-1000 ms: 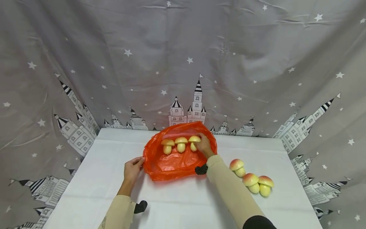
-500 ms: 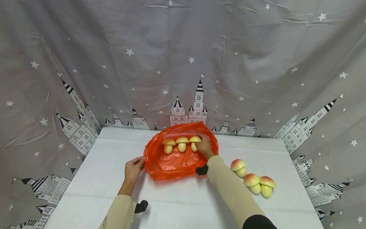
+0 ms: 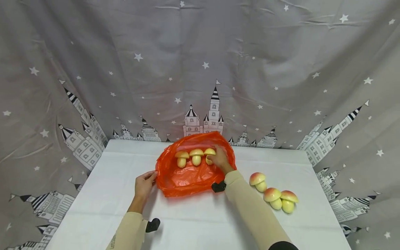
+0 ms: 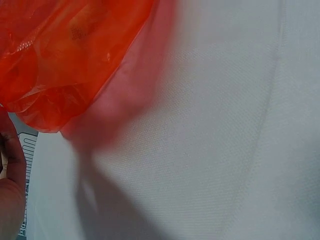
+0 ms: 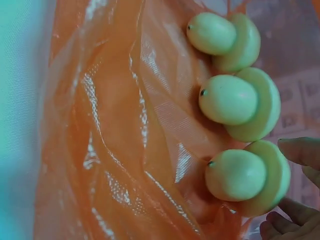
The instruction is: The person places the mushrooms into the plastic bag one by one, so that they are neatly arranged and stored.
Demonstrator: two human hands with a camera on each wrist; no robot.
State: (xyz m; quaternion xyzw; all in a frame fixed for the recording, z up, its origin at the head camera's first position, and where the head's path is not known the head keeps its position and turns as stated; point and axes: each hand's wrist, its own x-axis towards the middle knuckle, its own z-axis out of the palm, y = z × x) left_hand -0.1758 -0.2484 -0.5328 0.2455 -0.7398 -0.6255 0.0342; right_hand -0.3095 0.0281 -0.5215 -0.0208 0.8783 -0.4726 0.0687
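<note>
A red plastic bag [image 3: 184, 178] lies spread open on the table, its rim raised around three yellow toy mushrooms: a left one [image 3: 182, 159], a middle one [image 3: 196, 158] and a right one [image 5: 240, 175]. Thumb and fingers of my left hand [image 3: 144, 184] pinch the bag's left edge; in the left wrist view only part of that hand shows at the border. My right hand [image 3: 220, 160] reaches into the bag over its right side. Its thumb and fingertips stand apart at the cap of the right mushroom, whose stem rests on the plastic.
To the right of the bag, three more toy mushrooms with reddish caps lie on the white table [image 3: 187, 222]: one alone [image 3: 258, 181] and a touching pair [image 3: 280, 200]. Behind the table hangs a grey curtain [image 3: 131, 52] printed with castles and stars.
My right thumb has come away from where it was hidden and now shows spread beside the right mushroom's stem. The left hand keeps its hold; the mushrooms stay in their row.
</note>
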